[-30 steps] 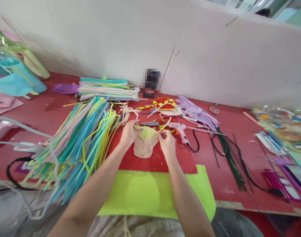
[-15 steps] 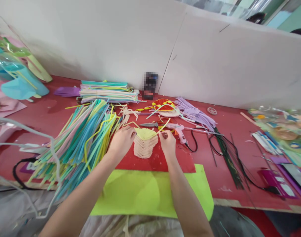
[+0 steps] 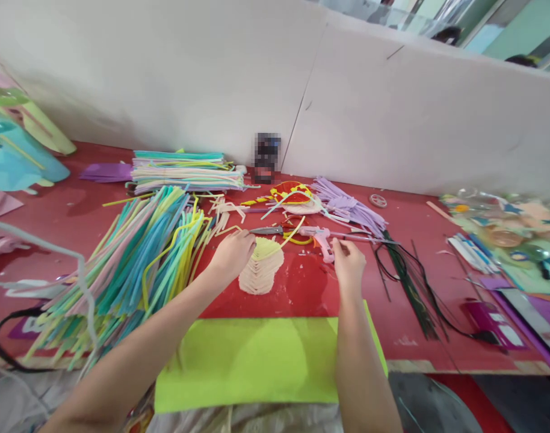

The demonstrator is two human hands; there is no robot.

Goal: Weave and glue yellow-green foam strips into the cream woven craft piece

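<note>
A cream and pale-yellow piece of ribbed strips (image 3: 260, 273) lies on the red table (image 3: 302, 294). At its upper left edge, my left hand (image 3: 239, 249) has its fingers closed on a pale-yellow strip. Another pale-yellow strip (image 3: 293, 233) sticks out from the piece towards the upper right. My right hand (image 3: 348, 257) is beside the pink glue gun (image 3: 325, 248), fingers pinched together; what they hold, if anything, is too small to tell. Scissors (image 3: 268, 230) with yellow and red handles lie just behind the piece.
Many coloured fuzzy stems (image 3: 135, 258) are heaped at left, a stacked bundle (image 3: 185, 171) behind them. Purple stems (image 3: 347, 204) lie behind the glue gun. A lime-green sheet (image 3: 257, 361) covers the front edge. Black cable (image 3: 432, 294) and a magenta box (image 3: 494, 322) are at right.
My right hand has left the ribbed piece and moved right, to the glue gun. My left hand stays at the piece's left edge. The whole view has shifted slightly.
</note>
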